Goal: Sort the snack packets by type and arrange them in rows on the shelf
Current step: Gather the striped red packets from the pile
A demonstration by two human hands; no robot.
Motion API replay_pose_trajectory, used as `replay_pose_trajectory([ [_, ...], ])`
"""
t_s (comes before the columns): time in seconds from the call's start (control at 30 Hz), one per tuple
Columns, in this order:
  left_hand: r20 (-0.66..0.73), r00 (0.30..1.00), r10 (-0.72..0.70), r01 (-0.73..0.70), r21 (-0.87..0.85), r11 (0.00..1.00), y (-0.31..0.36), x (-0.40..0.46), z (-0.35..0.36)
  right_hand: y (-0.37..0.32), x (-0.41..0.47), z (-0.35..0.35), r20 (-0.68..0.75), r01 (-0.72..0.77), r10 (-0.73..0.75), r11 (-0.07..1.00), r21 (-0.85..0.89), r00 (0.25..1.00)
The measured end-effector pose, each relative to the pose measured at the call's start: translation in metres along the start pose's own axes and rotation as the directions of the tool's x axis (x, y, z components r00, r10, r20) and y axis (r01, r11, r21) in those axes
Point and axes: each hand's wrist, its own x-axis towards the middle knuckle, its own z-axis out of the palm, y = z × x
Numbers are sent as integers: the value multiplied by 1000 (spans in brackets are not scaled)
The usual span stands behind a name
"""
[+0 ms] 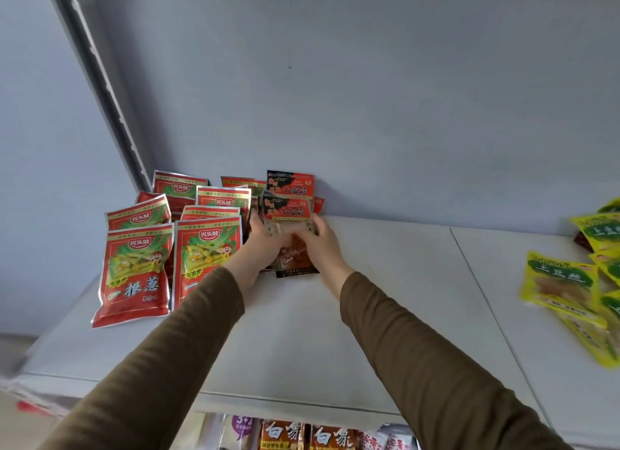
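Red packets (136,275): glossy plastic film with silvery foil edges that caught the light. Black packets (290,185): glossy film; the one held by the left hand (265,245) and right hand (320,240) had a clear plastic window. Yellow packets (560,283): shiny film, partly see-through. Shelf (369,315): smooth, matt, pale; material unclear. Wall (335,97): matt, painted-looking. Sleeves (419,342): matt brown cloth.
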Motion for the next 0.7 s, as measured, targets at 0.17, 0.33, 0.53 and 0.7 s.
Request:
replay_pose_trajectory([
  [0.17,-69,990,125,-122,39,992,-1,-3,-3,-2,-6,-1,17,-57,56,997,51,998],
  [0.33,-82,987,138,-125,146,981,8,-8,-8,-8,-19,-1,12,-101,100,991,84,995],
  [0.53,-80,966,245,-214,281,935,7,-18,-12,-9,-38,-7,17,-132,131,982,135,991],
  [0.7,-7,938,346,-322,353,879,10,-29,-11,-12,-51,-20,-23,-62,63,997,40,998],
])
